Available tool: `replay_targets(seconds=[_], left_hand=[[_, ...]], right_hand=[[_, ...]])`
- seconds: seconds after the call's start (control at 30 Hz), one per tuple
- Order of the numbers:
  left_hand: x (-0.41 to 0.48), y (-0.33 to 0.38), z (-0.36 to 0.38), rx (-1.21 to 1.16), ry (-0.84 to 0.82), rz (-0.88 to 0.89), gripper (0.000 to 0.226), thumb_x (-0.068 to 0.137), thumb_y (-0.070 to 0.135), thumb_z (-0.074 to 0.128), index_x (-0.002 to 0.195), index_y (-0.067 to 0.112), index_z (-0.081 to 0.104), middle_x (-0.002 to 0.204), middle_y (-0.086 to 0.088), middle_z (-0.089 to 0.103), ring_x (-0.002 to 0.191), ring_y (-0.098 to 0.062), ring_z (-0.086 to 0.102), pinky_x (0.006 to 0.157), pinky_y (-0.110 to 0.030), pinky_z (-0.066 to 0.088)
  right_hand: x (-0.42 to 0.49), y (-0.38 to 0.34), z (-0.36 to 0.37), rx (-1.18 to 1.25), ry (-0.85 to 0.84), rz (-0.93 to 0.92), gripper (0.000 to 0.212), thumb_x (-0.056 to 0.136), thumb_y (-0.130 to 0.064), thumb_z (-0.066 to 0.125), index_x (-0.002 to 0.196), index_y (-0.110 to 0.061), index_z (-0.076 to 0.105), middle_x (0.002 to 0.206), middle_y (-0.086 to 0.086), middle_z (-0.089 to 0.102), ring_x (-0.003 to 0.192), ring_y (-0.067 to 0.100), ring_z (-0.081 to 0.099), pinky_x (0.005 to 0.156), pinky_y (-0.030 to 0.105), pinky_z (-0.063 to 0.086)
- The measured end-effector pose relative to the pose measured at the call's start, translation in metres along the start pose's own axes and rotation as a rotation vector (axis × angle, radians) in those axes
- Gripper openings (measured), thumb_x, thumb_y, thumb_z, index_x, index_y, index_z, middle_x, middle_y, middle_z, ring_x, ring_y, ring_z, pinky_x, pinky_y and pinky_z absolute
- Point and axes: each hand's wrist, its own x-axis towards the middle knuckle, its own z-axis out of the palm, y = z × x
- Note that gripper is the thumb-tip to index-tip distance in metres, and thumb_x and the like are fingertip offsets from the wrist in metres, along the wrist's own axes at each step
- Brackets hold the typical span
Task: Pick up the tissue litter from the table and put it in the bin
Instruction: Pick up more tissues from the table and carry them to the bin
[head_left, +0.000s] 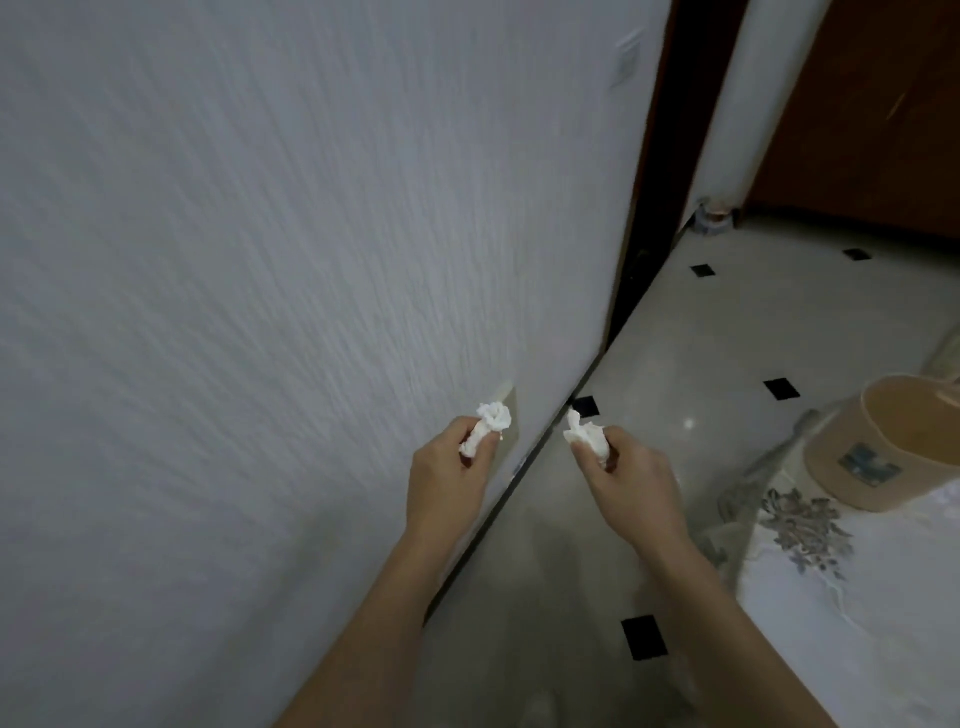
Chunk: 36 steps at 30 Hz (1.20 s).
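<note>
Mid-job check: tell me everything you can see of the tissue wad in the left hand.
The tissue wad is white, crumpled paper, twisted into a narrow stem with a ruffled, bunched head. The left hand pinches the stem between thumb and fingers; the head sticks out past the fingertips, and the lower end shows under the thumb. It is held in the air in front of the pale textured wall, apart from the other tissue. Only the hand touches it. Blur hides finer detail.
</note>
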Motion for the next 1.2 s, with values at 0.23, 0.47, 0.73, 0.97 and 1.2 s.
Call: replay_targets(seconds=[0.23,0.47,0.73,0.97,1.2], left_hand=[[0.085,0.03,0.057,-0.057,-0.103,0.128,0.011,0.094,0.03,0.063,0.089,0.021,0.067,0.065,0.002,0.06,0.056,-0.004,0.049,0.053,-0.019,0.038],[0.172,0.041,0.128,-0.043,-0.235,0.161,0.013,0.094,0.034,0.061,0.09,0.022,0.065,0.068,-0.001,0.063,0.063,-0.022,0.059,0.059,-0.043,0.05],[0.314,0.077,0.222,-0.09,-0.416,0.251,0.015,0.095,0.032,0.062,0.088,0.019,0.065,0.063,0.01,0.058,0.056,-0.001,0.052,0.053,-0.015,0.039],[0.427,0.129,0.309,-0.103,-0.611,0.345,0.015,0.095,0.035,0.061,0.088,0.023,0.065,0.071,0.003,0.064,0.067,-0.016,0.061,0.061,-0.036,0.051],[0.455,0.174,0.403,-0.133,-0.835,0.489,0.012,0.093,0.033,0.062,0.085,0.024,0.064,0.067,-0.001,0.062,0.064,-0.022,0.058,0.059,-0.041,0.049]], right_hand=[[0.072,0.03,-0.025,-0.032,0.114,0.107,0.046,0.094,-0.049,0.057,0.063,-0.02,0.041,0.051,-0.003,0.046,0.052,0.019,0.048,0.05,0.036,0.035],[0.14,0.067,-0.039,-0.104,0.222,0.183,0.045,0.095,-0.047,0.057,0.061,-0.024,0.038,0.051,-0.004,0.045,0.05,0.018,0.046,0.05,0.04,0.04],[0.272,0.099,-0.063,-0.121,0.345,0.331,0.049,0.093,-0.049,0.057,0.061,-0.018,0.036,0.049,-0.003,0.042,0.049,0.012,0.043,0.049,0.033,0.034],[0.37,0.122,-0.098,-0.156,0.481,0.492,0.044,0.094,-0.051,0.054,0.068,-0.016,0.048,0.055,-0.002,0.049,0.052,0.016,0.047,0.05,0.037,0.037],[0.39,0.163,-0.141,-0.217,0.658,0.68,0.044,0.094,-0.048,0.056,0.064,-0.021,0.038,0.054,-0.003,0.046,0.054,0.018,0.046,0.048,0.037,0.029]])
